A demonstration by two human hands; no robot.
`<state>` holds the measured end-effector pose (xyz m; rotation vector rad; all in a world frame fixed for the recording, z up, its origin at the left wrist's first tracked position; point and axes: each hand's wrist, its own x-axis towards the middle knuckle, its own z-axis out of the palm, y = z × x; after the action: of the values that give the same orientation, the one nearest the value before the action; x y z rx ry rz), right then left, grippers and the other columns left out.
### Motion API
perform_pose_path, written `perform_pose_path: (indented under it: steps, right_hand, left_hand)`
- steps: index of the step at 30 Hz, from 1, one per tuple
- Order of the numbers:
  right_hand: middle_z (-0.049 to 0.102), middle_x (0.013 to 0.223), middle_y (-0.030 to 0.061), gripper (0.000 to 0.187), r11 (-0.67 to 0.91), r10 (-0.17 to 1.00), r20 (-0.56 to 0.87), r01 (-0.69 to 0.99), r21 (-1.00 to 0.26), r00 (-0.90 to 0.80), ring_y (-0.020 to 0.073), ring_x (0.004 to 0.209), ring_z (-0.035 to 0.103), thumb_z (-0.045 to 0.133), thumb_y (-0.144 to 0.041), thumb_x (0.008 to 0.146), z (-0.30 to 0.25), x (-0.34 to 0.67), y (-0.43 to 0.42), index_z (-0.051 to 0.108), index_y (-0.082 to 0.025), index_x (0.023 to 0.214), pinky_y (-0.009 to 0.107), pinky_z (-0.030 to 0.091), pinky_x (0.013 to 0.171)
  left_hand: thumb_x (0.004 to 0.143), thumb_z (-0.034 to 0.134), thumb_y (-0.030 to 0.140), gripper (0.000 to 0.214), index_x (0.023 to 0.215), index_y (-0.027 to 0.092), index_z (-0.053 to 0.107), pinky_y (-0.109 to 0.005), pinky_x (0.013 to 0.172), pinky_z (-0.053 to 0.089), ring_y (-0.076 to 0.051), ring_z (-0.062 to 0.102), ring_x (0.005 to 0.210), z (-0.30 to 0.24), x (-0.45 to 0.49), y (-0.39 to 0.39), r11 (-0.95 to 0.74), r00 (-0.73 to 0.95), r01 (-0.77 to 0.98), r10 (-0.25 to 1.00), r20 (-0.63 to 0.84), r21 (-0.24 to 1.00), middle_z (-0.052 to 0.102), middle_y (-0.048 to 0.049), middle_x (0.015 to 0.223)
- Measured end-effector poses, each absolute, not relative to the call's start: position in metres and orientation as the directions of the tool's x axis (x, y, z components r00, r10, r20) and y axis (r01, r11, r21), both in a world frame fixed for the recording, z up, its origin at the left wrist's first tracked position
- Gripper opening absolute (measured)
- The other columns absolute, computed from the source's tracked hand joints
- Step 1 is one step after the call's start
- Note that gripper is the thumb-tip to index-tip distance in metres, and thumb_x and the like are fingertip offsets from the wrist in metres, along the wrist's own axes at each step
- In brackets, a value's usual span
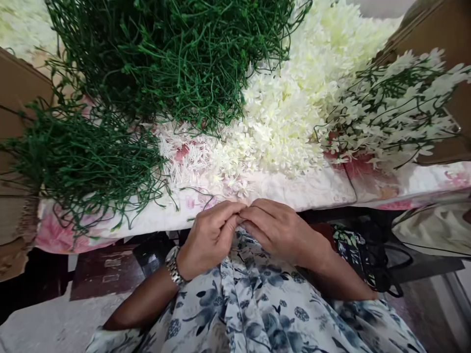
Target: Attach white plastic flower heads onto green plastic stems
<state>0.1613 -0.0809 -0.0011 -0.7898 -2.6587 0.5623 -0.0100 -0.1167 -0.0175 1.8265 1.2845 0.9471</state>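
Note:
My left hand (pixel 209 235) and my right hand (pixel 274 228) meet fingertip to fingertip just below the table's front edge, above my flower-print lap. Both are closed in a pinch; what they hold is too small or hidden to name. A metal watch (pixel 173 267) sits on my left wrist. Just beyond the fingers lie loose white plastic flower pieces (pixel 191 157) on a floral cloth (pixel 294 189). Behind them rises a big heap of cream artificial blossoms (pixel 294 108).
Two mounds of green plastic stems fill the back left (pixel 165 54) and left (pixel 81 162). Finished sprigs with white flowers on green stems (pixel 390 110) lie at the right against a cardboard box (pixel 434 34). A dark bag (pixel 364 255) sits under the table.

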Motion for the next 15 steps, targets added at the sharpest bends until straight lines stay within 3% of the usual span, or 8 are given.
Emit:
perform_pose_path:
  steps: [3, 8, 12, 15]
  right_hand:
    - [0.059, 0.08, 0.0031, 0.011, 0.672, 0.705, 0.274, 0.491, -0.554, -0.655, 0.0114, 0.075, 0.054, 0.049, -0.015, 0.086, -0.011, 0.168, -0.072, 0.055, -0.013, 0.095, 0.023, 0.047, 0.067]
    - [0.057, 0.083, 0.007, 0.01, 0.615, 0.785, 0.25, 0.667, -0.421, -0.566, 0.0182, 0.081, 0.052, 0.051, -0.018, 0.083, -0.026, 0.178, -0.057, 0.058, -0.014, 0.089, 0.032, 0.045, 0.074]
    - [0.057, 0.081, 0.0072, 0.012, 0.586, 0.809, 0.197, 0.733, -0.345, -0.554, 0.0193, 0.081, 0.05, 0.047, -0.019, 0.085, -0.035, 0.172, -0.057, 0.059, -0.015, 0.085, 0.035, 0.043, 0.077]
    - [0.057, 0.077, 0.0066, 0.014, 0.614, 0.789, 0.234, 0.722, -0.32, -0.567, 0.0188, 0.078, 0.049, 0.045, -0.017, 0.086, -0.041, 0.166, -0.058, 0.058, -0.015, 0.082, 0.034, 0.043, 0.075]
  left_hand:
    - [0.084, 0.051, 0.015, 0.014, 0.092, 0.018, 0.062, -0.021, 0.066, 0.047, -0.01, 0.06, 0.072, -0.024, -0.014, -0.117, -0.087, 0.115, 0.312, 0.992, 0.053, 0.946, 0.064, -0.0012, 0.079]
    - [0.085, 0.053, 0.023, 0.01, 0.088, 0.019, 0.062, -0.017, 0.05, 0.039, -0.007, 0.052, 0.057, -0.028, -0.02, -0.12, 0.197, 0.012, -0.104, 0.98, -0.197, 0.975, 0.06, 0.0007, 0.068]
    - [0.084, 0.055, 0.023, 0.008, 0.086, 0.018, 0.062, -0.019, 0.05, 0.04, -0.007, 0.048, 0.054, -0.03, -0.021, -0.12, 0.229, -0.021, -0.217, 0.971, -0.239, 0.949, 0.057, 0.0011, 0.064]
    - [0.082, 0.057, 0.023, 0.007, 0.085, 0.018, 0.062, -0.018, 0.05, 0.039, -0.007, 0.048, 0.055, -0.03, -0.022, -0.12, 0.225, -0.039, -0.228, 0.97, -0.239, 0.947, 0.056, 0.0006, 0.065]
